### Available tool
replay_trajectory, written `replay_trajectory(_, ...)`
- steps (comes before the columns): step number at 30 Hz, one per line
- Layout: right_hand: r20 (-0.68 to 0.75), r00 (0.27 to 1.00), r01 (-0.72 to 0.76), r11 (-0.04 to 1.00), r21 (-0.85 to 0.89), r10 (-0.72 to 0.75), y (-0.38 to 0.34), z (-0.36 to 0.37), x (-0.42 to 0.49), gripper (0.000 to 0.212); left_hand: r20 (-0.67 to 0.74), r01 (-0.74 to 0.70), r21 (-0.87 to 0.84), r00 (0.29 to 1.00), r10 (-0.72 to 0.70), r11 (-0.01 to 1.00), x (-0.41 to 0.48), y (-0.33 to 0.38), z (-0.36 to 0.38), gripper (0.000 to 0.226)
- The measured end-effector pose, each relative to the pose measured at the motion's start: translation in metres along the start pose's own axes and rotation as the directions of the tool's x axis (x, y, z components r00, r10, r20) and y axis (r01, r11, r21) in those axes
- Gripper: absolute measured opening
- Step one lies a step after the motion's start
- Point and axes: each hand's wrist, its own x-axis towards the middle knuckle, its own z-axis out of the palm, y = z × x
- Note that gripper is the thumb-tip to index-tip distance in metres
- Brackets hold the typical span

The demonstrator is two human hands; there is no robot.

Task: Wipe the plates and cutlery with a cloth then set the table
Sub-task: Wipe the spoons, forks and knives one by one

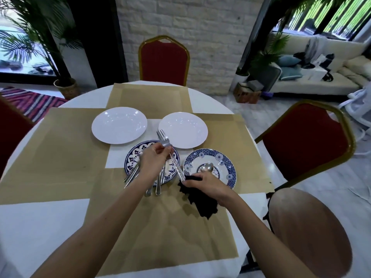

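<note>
Fork (163, 139) pinched at its neck by the left hand (153, 163) needs the cloth (202, 201), gripped by the right hand (204, 182), drawn firmly along the handle.

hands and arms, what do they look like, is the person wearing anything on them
The left hand and right hand are bare: no gloves, rings, watch or bracelet visible. Both forearms are uncovered too, with no sleeve showing down to the frame's lower edge.

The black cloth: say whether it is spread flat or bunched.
Bunched. The right hand grips the black cloth, which is crumpled with uneven edges, not laid flat.
</note>
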Motion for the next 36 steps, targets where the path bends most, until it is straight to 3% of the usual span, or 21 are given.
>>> replay_trajectory(3,-0.090,0.996,-0.027,1.000,-0.011,0.026,0.016,-0.017,-0.006,0.019,0.088,0.073,0.000,0.994,-0.072,0.997,0.009,-0.005,0.025,0.021)
replay_trajectory(5,-0.260,0.964,-0.031,0.998,0.058,0.045,0.027,-0.032,-0.006,0.015,0.171,0.087,0.201,0.978,-0.122,0.976,0.012,-0.010,0.043,0.033)
replay_trajectory(8,-0.517,0.852,-0.006,0.987,0.162,0.090,0.043,-0.059,0.001,0.012,0.292,-0.072,0.541,0.951,-0.106,0.838,0.012,-0.026,0.071,0.033)
replay_trajectory(11,-0.637,0.763,0.005,0.983,0.183,0.114,0.058,-0.076,0.006,0.010,0.415,-0.209,0.640,0.904,-0.104,0.739,0.004,-0.045,0.094,0.032)
replay_trajectory(17,-0.672,0.721,-0.021,0.974,0.225,0.171,0.078,-0.084,0.007,0.007,0.457,-0.314,0.744,0.883,-0.106,0.590,0.000,-0.079,0.124,0.027)
replay_trajectory(28,-0.671,0.711,-0.035,0.963,0.265,0.211,0.093,-0.078,0.000,0.013,0.469,-0.359,0.698,0.883,-0.016,0.620,0.000,-0.100,0.142,0.029)
replay_trajectory(36,-0.669,0.728,-0.017,0.979,0.201,0.150,0.077,-0.071,0.010,0.014,0.427,-0.409,0.689,0.896,0.120,0.598,-0.001,-0.084,0.122,0.025)
